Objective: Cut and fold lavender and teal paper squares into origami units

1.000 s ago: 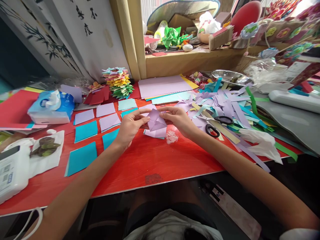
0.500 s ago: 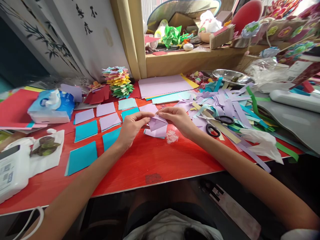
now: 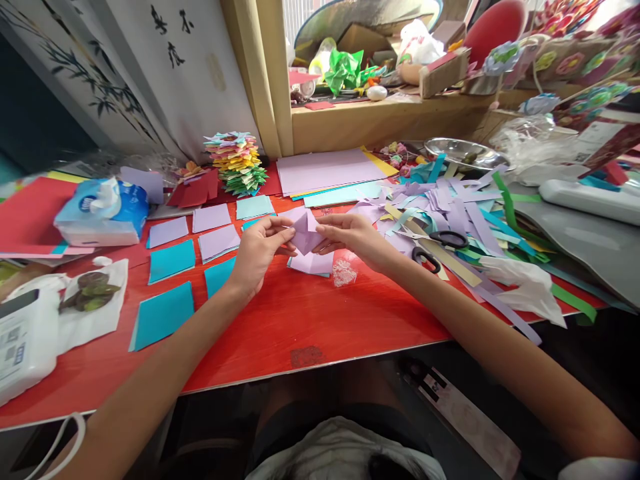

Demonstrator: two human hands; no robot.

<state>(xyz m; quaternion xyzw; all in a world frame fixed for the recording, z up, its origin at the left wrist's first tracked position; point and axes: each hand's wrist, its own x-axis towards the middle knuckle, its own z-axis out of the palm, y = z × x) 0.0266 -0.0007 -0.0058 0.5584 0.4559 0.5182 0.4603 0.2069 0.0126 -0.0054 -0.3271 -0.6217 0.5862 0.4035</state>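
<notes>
A small folded piece of purple paper (image 3: 305,233) is held up between my two hands, with creases meeting at its middle. My left hand (image 3: 261,252) pinches its left corner between thumb and fingers. On the other side, my right hand (image 3: 354,239) grips the right corner the same way. Just below and behind it lies a stack of purple squares (image 3: 313,264) with a bluish sheet under it. To the left are rows of square paper stacks, such as a teal stack (image 3: 164,316) and a purple stack (image 3: 219,243).
Black-handled scissors (image 3: 434,250) rest on a heap of cut paper strips (image 3: 465,213) at the right. A tissue pack (image 3: 103,213) stands at the left. Behind are large purple sheets (image 3: 325,171) and a colourful folded-paper tower (image 3: 236,163). A metal bowl (image 3: 487,157) sits at the back right.
The purple paper has been turned and opened between my hands; it now shows a diamond-like shape with creases. My hands have moved slightly apart.
</notes>
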